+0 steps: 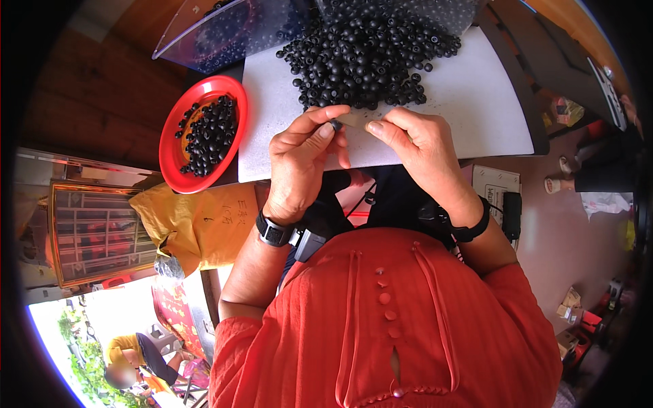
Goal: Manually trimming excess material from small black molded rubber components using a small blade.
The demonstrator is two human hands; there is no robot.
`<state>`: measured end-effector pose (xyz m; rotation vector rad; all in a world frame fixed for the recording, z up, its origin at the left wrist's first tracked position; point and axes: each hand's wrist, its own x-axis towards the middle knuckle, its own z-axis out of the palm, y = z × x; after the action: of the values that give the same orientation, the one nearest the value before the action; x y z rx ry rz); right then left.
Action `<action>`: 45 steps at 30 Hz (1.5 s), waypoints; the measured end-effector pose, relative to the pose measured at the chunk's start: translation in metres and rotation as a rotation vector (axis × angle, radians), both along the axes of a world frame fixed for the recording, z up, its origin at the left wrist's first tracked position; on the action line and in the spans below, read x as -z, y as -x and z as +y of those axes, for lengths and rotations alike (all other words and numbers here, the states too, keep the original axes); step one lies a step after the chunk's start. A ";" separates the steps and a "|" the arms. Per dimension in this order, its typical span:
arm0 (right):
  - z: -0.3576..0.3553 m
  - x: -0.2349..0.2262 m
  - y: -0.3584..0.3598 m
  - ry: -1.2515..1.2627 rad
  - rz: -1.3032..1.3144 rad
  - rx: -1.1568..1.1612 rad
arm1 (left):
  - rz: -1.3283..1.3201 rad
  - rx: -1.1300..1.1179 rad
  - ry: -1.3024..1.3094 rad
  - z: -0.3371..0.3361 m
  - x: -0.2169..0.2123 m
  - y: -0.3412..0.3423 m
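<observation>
just one black bead (337, 125) between left fingers (325, 133)

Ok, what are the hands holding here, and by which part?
The left hand pinches a small black bead between thumb and forefinger. The right hand holds a thin flat strip at its right end; its kind cannot be told.

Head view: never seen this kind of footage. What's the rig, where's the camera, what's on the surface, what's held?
No machine here: a person works with bare hands. The one picture comes from a wide fisheye camera on their head, looking down, so edges bend and the red blouse fills the bottom. On the white board lies a pile of black beads; a red plate to the left holds more. The left hand pinches one small black bead; the right hand holds a thin flat strip against it. What the strip is, I cannot tell.
</observation>
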<state>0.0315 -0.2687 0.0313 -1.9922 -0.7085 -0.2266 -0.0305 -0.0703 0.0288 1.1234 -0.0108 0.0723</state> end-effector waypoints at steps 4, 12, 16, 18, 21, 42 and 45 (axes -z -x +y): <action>0.000 0.002 0.000 -0.021 -0.001 -0.006 | 0.028 -0.013 -0.006 -0.003 -0.004 0.002; 0.001 0.001 0.004 -0.016 -0.057 -0.015 | -0.046 0.010 -0.029 -0.002 0.003 0.001; 0.004 0.004 0.007 0.017 -0.199 -0.020 | -0.044 0.009 -0.040 -0.001 0.003 0.001; 0.000 0.005 0.006 -0.082 -0.010 -0.013 | -0.027 0.002 -0.029 -0.002 0.002 0.000; 0.000 0.000 0.006 -0.103 0.062 -0.018 | -0.025 0.000 -0.032 -0.002 0.000 0.002; -0.004 0.005 0.002 -0.194 0.116 -0.068 | -0.137 -0.401 -0.314 0.026 -0.027 0.018; -0.009 0.002 0.002 -0.217 0.134 -0.063 | -0.162 -0.637 -0.565 0.069 -0.052 0.027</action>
<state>0.0299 -0.2772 0.0289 -1.7577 -0.6317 -0.1251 -0.0576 -0.0013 0.0803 1.6471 0.1939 0.7672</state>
